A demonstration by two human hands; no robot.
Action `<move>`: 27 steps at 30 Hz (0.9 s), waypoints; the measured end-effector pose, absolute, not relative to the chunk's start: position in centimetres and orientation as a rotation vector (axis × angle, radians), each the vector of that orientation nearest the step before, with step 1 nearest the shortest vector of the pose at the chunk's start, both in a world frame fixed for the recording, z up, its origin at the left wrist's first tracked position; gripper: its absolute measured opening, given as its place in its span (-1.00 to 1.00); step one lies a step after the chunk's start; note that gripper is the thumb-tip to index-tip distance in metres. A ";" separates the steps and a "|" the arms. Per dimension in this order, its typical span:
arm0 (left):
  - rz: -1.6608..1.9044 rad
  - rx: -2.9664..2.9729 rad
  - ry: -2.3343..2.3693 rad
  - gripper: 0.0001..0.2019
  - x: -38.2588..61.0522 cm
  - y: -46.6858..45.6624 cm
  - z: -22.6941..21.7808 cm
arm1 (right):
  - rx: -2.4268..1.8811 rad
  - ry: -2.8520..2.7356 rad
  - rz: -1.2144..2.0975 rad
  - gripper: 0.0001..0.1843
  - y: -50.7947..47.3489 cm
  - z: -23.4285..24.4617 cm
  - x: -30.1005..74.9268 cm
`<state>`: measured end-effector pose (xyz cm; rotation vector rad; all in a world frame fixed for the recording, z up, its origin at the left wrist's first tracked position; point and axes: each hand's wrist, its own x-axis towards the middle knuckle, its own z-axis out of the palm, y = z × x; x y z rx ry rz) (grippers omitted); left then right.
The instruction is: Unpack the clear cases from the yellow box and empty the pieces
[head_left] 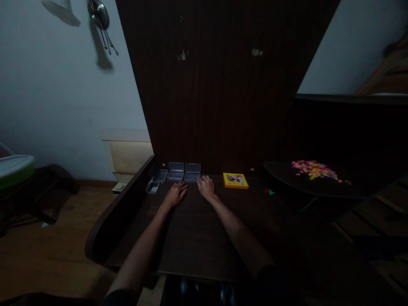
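My left hand rests flat on the dark table with its fingers stretched out, in front of a clear plastic box with its lid raised. Beside it, my right hand lies palm down, fingers somewhat bent and apart, at the front right corner of another lidded clear box. Whether its fingertips touch that box I cannot tell. Neither hand appears to hold anything. Further left stand a third clear box and a small clear box with something pale in it. Right of my right hand lies a yellow box with a printed picture.
On a dark side shelf at the right is a spread of many-coloured small pieces. A small green and red object lies near the table's right side. A raised wooden side board borders the left; a tall dark panel rises behind.
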<state>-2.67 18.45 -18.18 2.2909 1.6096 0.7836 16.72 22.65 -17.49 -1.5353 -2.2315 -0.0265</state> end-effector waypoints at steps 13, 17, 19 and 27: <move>1.248 1.874 1.708 -0.60 -3.5 18.4 -17.9 | -1.283 -2.216 -0.103 -0.66 22.7 -15.6 30.5; 1.372 1.664 1.788 -0.51 -5.2 17.7 -17.9 | -1.436 -2.297 -0.029 -0.63 23.9 -15.0 35.9; 1.341 1.651 1.760 -0.58 -5.9 17.2 -18.1 | -1.523 -2.363 0.026 -0.53 24.4 -15.2 37.5; 0.735 2.197 1.659 -0.28 -4.8 16.5 -18.5 | -1.538 -2.527 0.138 -0.37 25.1 -16.6 38.2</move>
